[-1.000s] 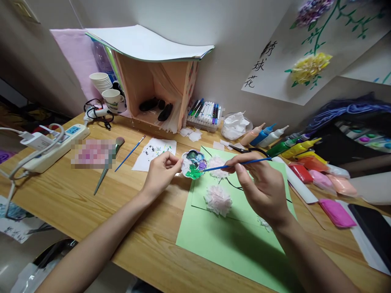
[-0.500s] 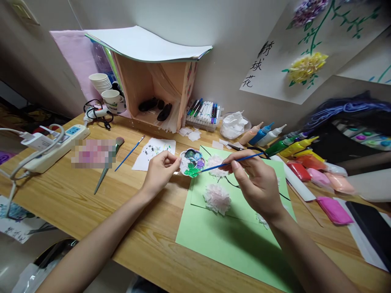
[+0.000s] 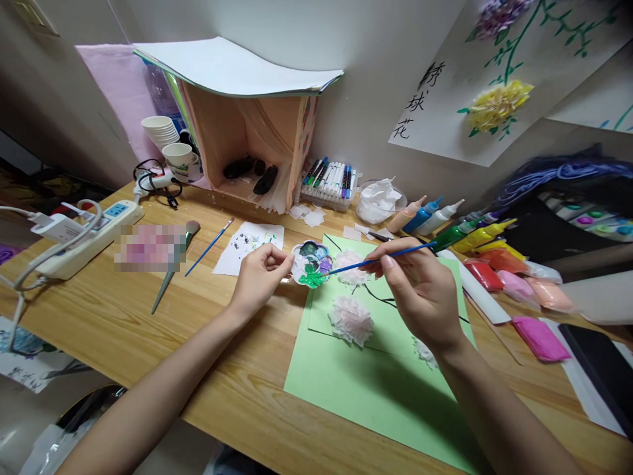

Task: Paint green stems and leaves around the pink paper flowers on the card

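Note:
My left hand (image 3: 262, 274) pinches the left edge of a small flower-shaped paint palette (image 3: 298, 269), which has green, purple, blue and dark paint in its wells. Between the thumb and fingers of my right hand (image 3: 415, 284) is a blue paintbrush (image 3: 357, 263). Its tip rests at the green paint on the palette's right side. Under my right hand lies light green paper (image 3: 341, 389) bearing black drawn lines and pale pink ruffled paper flowers (image 3: 351, 321). My right hand and forearm cover part of the paper.
A paint-spotted white sheet (image 3: 252, 245), another blue brush (image 3: 210, 247) and a wide brush (image 3: 171, 277) lie left. Behind stand an open box (image 3: 217, 145), markers (image 3: 330, 181) and a bowl of tissue (image 3: 380, 201). Paint bottles (image 3: 428, 214) line the right; a power strip (image 3: 91, 244) sits far left.
The brush in my right hand has shifted slightly, its tip moving a little left and up over the green paint. My left hand and the palette stay nearly still.

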Motion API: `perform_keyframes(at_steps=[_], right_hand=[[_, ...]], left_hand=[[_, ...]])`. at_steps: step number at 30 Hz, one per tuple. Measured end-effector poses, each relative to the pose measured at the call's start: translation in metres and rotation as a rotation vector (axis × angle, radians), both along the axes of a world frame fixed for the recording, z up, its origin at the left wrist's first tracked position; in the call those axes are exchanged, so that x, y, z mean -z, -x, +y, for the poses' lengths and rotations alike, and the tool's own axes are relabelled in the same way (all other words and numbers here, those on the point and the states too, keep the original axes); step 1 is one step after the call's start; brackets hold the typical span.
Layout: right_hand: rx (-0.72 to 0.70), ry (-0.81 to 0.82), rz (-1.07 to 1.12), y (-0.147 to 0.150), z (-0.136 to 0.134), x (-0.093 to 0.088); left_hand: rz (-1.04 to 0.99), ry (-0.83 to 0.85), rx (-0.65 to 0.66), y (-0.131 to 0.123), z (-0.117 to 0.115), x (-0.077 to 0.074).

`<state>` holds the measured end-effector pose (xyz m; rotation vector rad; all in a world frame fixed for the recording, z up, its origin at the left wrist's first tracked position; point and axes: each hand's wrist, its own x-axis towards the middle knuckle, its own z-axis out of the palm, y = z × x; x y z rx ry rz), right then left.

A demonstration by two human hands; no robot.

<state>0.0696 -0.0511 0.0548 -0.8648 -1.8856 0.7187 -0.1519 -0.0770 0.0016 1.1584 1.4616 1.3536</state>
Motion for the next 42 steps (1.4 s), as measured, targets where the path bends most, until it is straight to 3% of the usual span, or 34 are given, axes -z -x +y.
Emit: perform_keyframes(at_steps=[17,32,37,42], right_hand=[[-0.001,0.001,-0.044,0.0,0.001,-0.002],[0.073,-0.007,0.121,-0.004,0.006,0.0],[0.229,-0.085,0.312,-0.015,0.016,-0.011],[0.205,0.115,0.448,-0.024,0.028,-0.016]], left_hand=[[-0.022,0.012,0.013,-0.001,-0.001,0.0],[-0.008,0.043,0.002,0.001,-0.001,-0.003],[-0.005,0.104,-0.067,0.013,0.007,0.004],[0.079,0.172,-0.191,0.04,0.023,0.014]])
